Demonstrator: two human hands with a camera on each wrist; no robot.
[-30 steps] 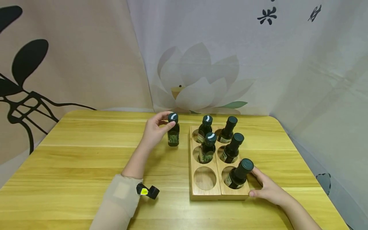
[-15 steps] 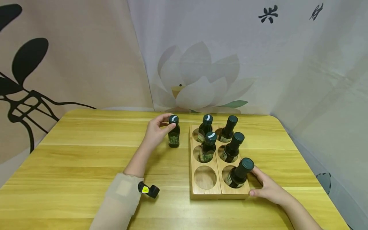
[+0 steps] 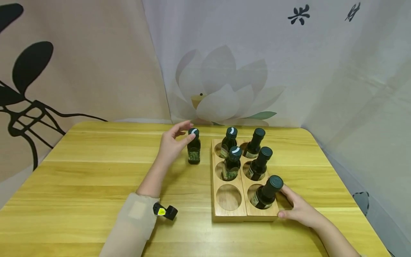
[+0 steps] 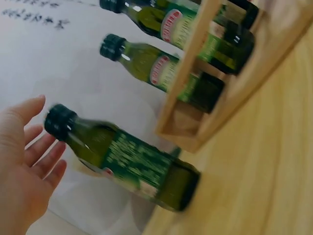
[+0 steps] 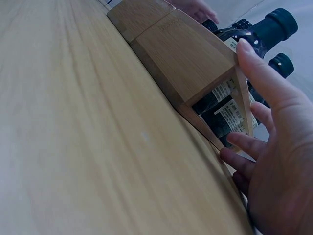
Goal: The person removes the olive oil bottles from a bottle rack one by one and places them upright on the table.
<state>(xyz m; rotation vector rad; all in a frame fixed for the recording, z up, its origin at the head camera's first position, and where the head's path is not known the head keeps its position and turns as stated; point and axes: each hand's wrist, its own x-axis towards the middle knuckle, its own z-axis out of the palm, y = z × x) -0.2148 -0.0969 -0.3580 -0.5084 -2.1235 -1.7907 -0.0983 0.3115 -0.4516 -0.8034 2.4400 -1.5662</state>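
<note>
A small olive oil bottle [image 3: 194, 150], dark with a green label and screw cap, stands upright on the table left of the wooden rack [image 3: 228, 215]. Around its cap my left hand [image 3: 171, 144] has its thumb and fingers spread; in the left wrist view the fingers [image 4: 41, 149] look apart from the glass. Several bottles stand in the rack: two in the left column, such as this one [image 3: 232, 166], and three in the right column, the nearest being a tall-necked bottle [image 3: 268, 194]. My right hand [image 3: 300, 212] touches the rack's right side, thumb at its front corner.
The front left hole [image 3: 229, 198] of the rack holds no bottle. A wood-grain table [image 3: 96, 171] lies under everything, and a printed cloth [image 3: 224, 78] hangs behind its far edge. A small black camera [image 3: 167, 211] is strapped to the left wrist.
My left fingers have loosened from the bottle's cap and spread, with the hand shifting slightly left. The bottle stays standing where it was. The right hand and rack hold still.
</note>
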